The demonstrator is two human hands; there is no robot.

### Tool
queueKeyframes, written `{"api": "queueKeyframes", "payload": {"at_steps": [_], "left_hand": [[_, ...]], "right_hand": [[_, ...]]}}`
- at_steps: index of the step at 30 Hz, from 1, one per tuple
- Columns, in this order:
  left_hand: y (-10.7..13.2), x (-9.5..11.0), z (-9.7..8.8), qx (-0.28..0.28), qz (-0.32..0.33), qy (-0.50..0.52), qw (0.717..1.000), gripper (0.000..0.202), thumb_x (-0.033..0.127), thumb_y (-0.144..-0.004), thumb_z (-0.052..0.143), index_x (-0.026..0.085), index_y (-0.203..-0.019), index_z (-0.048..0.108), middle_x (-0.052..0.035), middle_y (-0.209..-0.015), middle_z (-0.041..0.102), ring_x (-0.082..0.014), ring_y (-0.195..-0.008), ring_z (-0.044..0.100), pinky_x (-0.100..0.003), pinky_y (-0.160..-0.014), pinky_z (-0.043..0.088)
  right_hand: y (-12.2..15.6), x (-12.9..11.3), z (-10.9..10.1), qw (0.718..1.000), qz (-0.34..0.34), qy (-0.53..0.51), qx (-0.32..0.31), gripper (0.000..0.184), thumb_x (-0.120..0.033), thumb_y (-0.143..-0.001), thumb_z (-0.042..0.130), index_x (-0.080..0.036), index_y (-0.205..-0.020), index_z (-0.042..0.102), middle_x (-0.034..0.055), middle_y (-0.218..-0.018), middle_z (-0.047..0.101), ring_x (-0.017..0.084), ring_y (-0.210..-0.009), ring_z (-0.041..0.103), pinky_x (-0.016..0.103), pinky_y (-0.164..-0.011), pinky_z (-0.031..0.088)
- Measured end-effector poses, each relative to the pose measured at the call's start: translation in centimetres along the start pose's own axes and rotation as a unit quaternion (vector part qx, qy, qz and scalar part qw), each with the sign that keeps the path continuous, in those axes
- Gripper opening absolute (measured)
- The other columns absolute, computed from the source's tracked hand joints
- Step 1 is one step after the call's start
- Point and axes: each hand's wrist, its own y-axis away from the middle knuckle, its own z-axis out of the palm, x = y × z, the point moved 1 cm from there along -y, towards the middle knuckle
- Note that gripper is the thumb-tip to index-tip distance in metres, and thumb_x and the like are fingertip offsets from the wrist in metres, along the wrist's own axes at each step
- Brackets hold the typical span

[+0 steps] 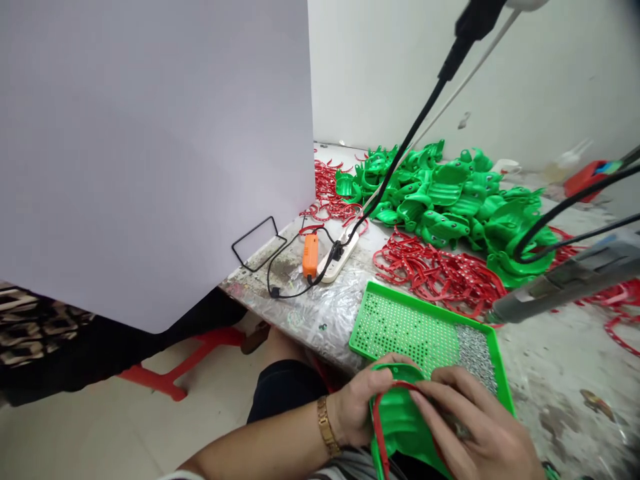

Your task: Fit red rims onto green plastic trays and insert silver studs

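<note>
My left hand (356, 403), with a gold-coloured watch band at its wrist, grips the left edge of a curved green plastic shell (407, 423) low in the head view. Along the shell's rim runs a thin red plastic strip (379, 427). The fingers of my right hand (480, 427) pinch this strip near its top, against the shell's edge. My right palm and part of the shell's right side are hidden. Just beyond both hands lies a green perforated tray (431, 305), with small grey metal screws (477, 353) heaped at its right end.
Behind the tray are piles of red strips (435, 273) and green shells (450, 193). A grey cylindrical tool (565, 283) slants in from the right. Cables run to a white power strip (340, 260) beside an orange box (311, 255). A large white panel (160, 153) blocks the left.
</note>
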Motion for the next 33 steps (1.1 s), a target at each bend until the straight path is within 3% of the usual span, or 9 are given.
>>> {"api": "queueKeyframes", "payload": {"at_steps": [2, 4, 9, 12, 16, 23, 33], "left_hand": [[-0.1, -0.2, 0.1, -0.004, -0.030, 0.003, 1.000, 0.080, 0.078, -0.060, 0.060, 0.011, -0.104, 0.064, -0.0152, -0.102, 0.067, -0.0310, -0.107, 0.058, -0.045, -0.100, 0.036], [-0.1, -0.4, 0.1, -0.014, -0.061, 0.006, 0.998, 0.094, 0.087, -0.057, 0.050, 0.009, -0.106, 0.064, -0.0184, -0.107, 0.065, -0.0343, -0.115, 0.053, -0.047, -0.104, 0.031], [0.3, -1.1, -0.5, -0.004, -0.113, -0.028, 0.993, 0.088, 0.078, -0.057, 0.063, 0.009, -0.111, 0.064, -0.0172, -0.117, 0.062, -0.0338, -0.124, 0.047, -0.046, -0.110, 0.022], [0.3, -1.2, -0.6, -0.013, -0.117, -0.021, 0.993, 0.090, 0.083, -0.059, 0.055, 0.009, -0.109, 0.065, -0.0178, -0.115, 0.063, -0.0336, -0.122, 0.048, -0.046, -0.109, 0.026], [0.0, -0.9, -0.4, -0.007, -0.086, -0.001, 0.996, 0.080, 0.078, -0.064, 0.056, 0.011, -0.106, 0.065, -0.0165, -0.108, 0.066, -0.0320, -0.116, 0.054, -0.045, -0.103, 0.034], [0.0, -0.6, -0.1, 0.001, -0.043, -0.008, 0.999, 0.069, 0.071, -0.067, 0.061, 0.011, -0.102, 0.067, -0.0150, -0.097, 0.068, -0.0294, -0.104, 0.061, -0.044, -0.099, 0.039], [-0.1, -0.7, -0.2, -0.006, -0.030, -0.034, 0.999, 0.069, 0.070, -0.069, 0.060, 0.010, -0.101, 0.066, -0.0158, -0.100, 0.066, -0.0295, -0.106, 0.059, -0.043, -0.100, 0.038]], "right_hand": [[0.1, 0.2, -0.2, 1.000, 0.022, -0.014, -0.001, 0.019, -0.028, -0.093, 0.048, -0.017, -0.087, 0.062, 0.0039, -0.084, 0.060, 0.007, -0.076, 0.061, 0.014, -0.069, 0.050], [0.3, 0.6, -0.4, 0.999, 0.042, -0.023, -0.008, 0.015, -0.028, -0.092, 0.050, -0.018, -0.088, 0.061, 0.0011, -0.082, 0.060, 0.006, -0.074, 0.060, 0.013, -0.067, 0.048], [0.5, 1.0, -0.8, 0.996, 0.064, -0.053, -0.041, 0.011, -0.026, -0.091, 0.052, -0.020, -0.095, 0.060, -0.0008, -0.083, 0.061, 0.005, -0.074, 0.061, 0.014, -0.067, 0.048], [0.4, 0.7, -0.9, 0.992, 0.067, -0.089, -0.053, 0.011, -0.023, -0.090, 0.052, -0.020, -0.097, 0.060, -0.0005, -0.084, 0.061, 0.005, -0.075, 0.061, 0.012, -0.067, 0.048], [0.5, 0.4, -0.8, 0.989, 0.079, -0.103, -0.066, 0.009, -0.023, -0.090, 0.053, -0.019, -0.089, 0.060, -0.0004, -0.078, 0.059, 0.005, -0.069, 0.059, 0.013, -0.062, 0.047], [1.8, 0.8, -0.2, 0.978, 0.156, -0.101, -0.095, 0.016, -0.030, -0.090, 0.053, -0.019, -0.081, 0.062, -0.0007, -0.069, 0.054, 0.005, -0.060, 0.053, 0.016, -0.054, 0.042], [2.1, 1.0, 0.2, 0.978, 0.158, -0.112, -0.082, 0.019, -0.029, -0.090, 0.052, -0.016, -0.078, 0.061, 0.0022, -0.071, 0.055, 0.007, -0.062, 0.053, 0.019, -0.057, 0.041]]}}
